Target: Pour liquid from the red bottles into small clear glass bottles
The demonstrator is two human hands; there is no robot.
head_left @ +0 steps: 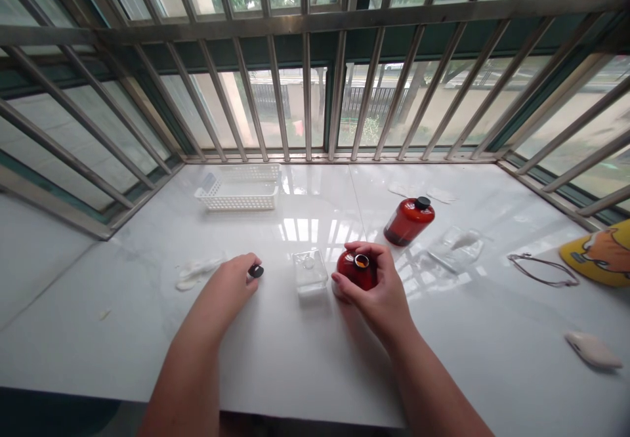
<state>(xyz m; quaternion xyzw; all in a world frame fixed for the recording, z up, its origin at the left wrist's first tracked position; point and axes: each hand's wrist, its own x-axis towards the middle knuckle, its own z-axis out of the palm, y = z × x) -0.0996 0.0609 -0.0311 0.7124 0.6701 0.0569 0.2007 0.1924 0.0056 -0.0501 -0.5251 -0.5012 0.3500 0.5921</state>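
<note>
My right hand [381, 286] is wrapped round a reddish-brown bottle [352, 268] that stands uncapped on the white surface, its round mouth facing up. Between the thumb and fingers of my left hand [239, 283] is a small black cap [256, 271], held just over the surface. A clear square glass bottle [310, 271] stands between my two hands, close to the left of the reddish-brown one. Behind my right hand is a second reddish-brown bottle [409, 220] with its black cap on.
A white perforated basket [241, 201] sits at the back left. Right of the capped bottle lies a clear plastic package [457, 250]. Farther right are a thin cord loop [544, 273], a yellow printed object [603, 253] and a pale rounded case [594, 350]. Metal window bars [305, 96] border the back.
</note>
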